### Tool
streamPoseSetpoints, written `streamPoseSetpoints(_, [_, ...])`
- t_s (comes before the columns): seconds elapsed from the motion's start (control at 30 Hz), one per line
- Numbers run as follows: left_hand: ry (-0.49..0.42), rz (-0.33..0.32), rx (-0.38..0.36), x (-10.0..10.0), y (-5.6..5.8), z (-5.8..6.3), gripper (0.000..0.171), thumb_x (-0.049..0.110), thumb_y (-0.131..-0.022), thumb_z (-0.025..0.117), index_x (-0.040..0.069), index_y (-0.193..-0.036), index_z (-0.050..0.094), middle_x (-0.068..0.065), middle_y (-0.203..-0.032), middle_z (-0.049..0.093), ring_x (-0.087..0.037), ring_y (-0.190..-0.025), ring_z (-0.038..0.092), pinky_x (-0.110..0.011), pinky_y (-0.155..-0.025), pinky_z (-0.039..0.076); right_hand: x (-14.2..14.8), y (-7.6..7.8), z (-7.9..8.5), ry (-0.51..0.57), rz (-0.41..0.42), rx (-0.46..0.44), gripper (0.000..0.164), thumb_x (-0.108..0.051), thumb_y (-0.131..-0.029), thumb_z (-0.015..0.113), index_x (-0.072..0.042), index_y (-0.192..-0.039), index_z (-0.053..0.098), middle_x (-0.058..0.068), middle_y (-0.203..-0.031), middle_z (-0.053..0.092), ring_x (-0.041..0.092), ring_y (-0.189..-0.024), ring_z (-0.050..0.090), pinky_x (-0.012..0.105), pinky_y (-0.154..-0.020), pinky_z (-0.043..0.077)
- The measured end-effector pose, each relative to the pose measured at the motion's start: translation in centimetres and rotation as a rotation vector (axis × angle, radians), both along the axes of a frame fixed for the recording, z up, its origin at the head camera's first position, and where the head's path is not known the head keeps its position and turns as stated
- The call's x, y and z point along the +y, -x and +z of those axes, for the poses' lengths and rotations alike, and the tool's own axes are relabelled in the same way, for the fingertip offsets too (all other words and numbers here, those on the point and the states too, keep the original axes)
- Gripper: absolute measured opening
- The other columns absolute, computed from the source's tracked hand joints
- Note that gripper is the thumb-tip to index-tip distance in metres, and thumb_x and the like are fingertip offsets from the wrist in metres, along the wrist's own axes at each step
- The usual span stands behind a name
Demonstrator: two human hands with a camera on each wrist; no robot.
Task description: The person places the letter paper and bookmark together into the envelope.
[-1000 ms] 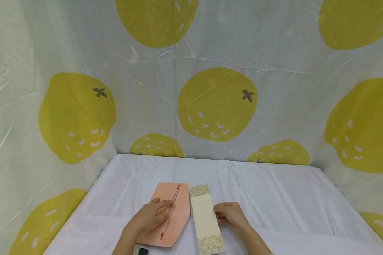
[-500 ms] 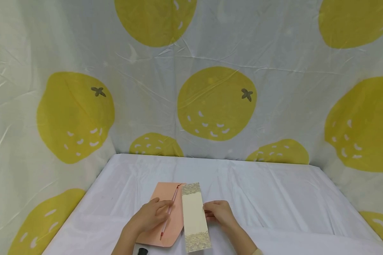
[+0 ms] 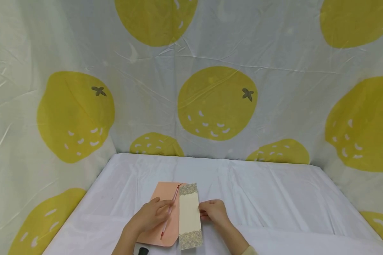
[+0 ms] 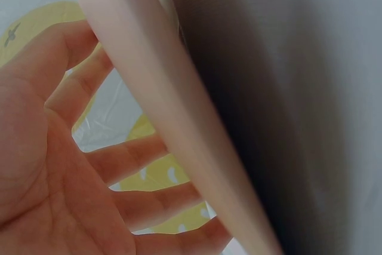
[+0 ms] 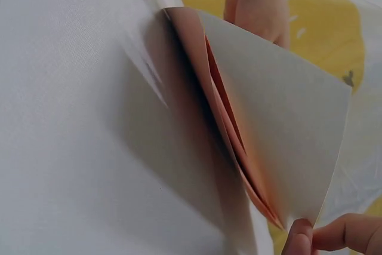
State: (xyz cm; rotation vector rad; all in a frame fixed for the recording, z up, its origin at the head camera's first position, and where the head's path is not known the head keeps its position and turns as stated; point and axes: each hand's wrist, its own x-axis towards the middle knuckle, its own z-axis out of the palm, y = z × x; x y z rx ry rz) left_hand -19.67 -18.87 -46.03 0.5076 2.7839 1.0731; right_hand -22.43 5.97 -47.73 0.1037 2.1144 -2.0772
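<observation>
My left hand (image 3: 154, 214) lies over a salmon-pink envelope (image 3: 167, 234), fingers spread and fairly straight, fingertips touching its face beside a narrow pale strip with red ends. In the left wrist view those fingertips disappear behind the envelope's edge (image 4: 137, 58). Between thumb and fingers my right hand (image 3: 214, 211) pinches the right long edge of a cream card (image 3: 189, 212) with patterned bands at both ends. The card overlaps the envelope's right side, slightly tilted. From the right wrist, the card's plain back (image 5: 280, 100) stands beside the envelope's parted folds, orange inside.
A black-topped object (image 3: 143, 251) stands at the near edge, mostly out of frame, left of the card. White cloth (image 3: 274, 202) covers the table. Behind and at both sides hangs a curtain (image 3: 284, 106) printed with yellow fruit.
My right hand has moved left with the card, which came from beside the envelope to over its right part. The left hand and envelope have stayed nearly still.
</observation>
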Motion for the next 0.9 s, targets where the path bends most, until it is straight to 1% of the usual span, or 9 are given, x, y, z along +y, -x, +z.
streamPoseSetpoints(0.27, [0.013, 0.007, 0.027, 0.2, 0.0, -0.1, 0.04, 0.02, -0.09, 0.064, 0.012, -0.13, 0.063, -0.021, -0.128, 0.06, -0.054, -0.13, 0.037, -0.071, -0.093, 0.034, -1.0, -0.1, 0.0, -0.056, -0.065, 0.015, 0.016, 0.002, -0.076, 0.062, 0.014, -0.086, 0.066, 0.006, -0.064, 0.063, 0.011, -0.052, 0.061, 0.024, -0.052, 0.054])
streamPoseSetpoints(0.43, [0.018, 0.011, 0.038, 0.2, 0.0, 0.0, 0.04, 0.021, -0.09, 0.064, 0.013, -0.129, 0.064, -0.02, -0.127, 0.061, -0.054, -0.129, 0.038, -0.071, -0.093, 0.034, -1.3, -0.1, -0.2, -0.064, -0.096, 0.032, 0.017, 0.003, -0.076, 0.062, 0.015, -0.086, 0.066, 0.007, -0.063, 0.064, 0.011, -0.052, 0.061, 0.024, -0.051, 0.054])
streamPoseSetpoints(0.63, [0.027, 0.009, 0.034, 0.2, 0.0, 0.1, 0.04, 0.021, -0.09, 0.065, 0.015, -0.13, 0.063, -0.02, -0.126, 0.061, -0.054, -0.129, 0.038, -0.071, -0.093, 0.035, -1.5, 0.0, -0.2, -0.067, -0.152, 0.069, 0.017, 0.002, -0.076, 0.061, 0.016, -0.086, 0.066, 0.008, -0.062, 0.064, 0.012, -0.053, 0.061, 0.026, -0.052, 0.054])
streamPoseSetpoints(0.9, [0.021, 0.025, 0.025, 0.3, -0.1, -0.1, 0.04, 0.021, -0.09, 0.065, 0.015, -0.13, 0.064, -0.022, -0.128, 0.06, -0.055, -0.128, 0.039, -0.071, -0.093, 0.035, -2.0, -0.3, -0.1, -0.133, -0.184, 0.11, 0.013, 0.0, -0.077, 0.062, 0.011, -0.082, 0.069, 0.005, -0.061, 0.063, 0.012, -0.054, 0.06, 0.028, -0.053, 0.055])
